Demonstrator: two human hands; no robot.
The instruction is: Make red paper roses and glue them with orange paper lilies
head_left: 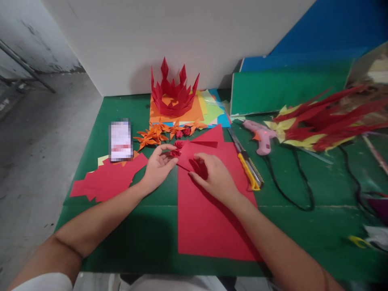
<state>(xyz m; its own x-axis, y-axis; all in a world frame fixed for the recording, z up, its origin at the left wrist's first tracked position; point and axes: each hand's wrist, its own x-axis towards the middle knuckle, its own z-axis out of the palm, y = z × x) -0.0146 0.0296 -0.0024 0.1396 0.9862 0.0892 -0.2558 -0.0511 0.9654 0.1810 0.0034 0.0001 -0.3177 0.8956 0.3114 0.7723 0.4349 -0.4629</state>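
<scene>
A: Quick pass, biggest first?
B: Green table, runs under left hand and right hand.
A: Next?
B: Big red sheet, below the right hand and stretching towards the body. Red and yellow paper strips, well off to the right of the right hand, a bit blurred.
A: Left side?
B: Red paper scraps, left of the left hand.
A: Far side?
B: Red paper crown, beyond both hands, standing on coloured sheets.
A: Hands?
B: Left: thumb and fingertips pinching a small item, see end. Right: fingers half curled over the sheet; can't tell if it grips anything.
A: Tools?
B: Pink glue gun, beyond and right of the right hand. Yellow-handled cutter, just right of that hand.
A: Small stuff?
B: Orange paper flowers, just beyond the left hand. Red paper rose, smallest, at the left fingertips; another rose just past it.
</scene>
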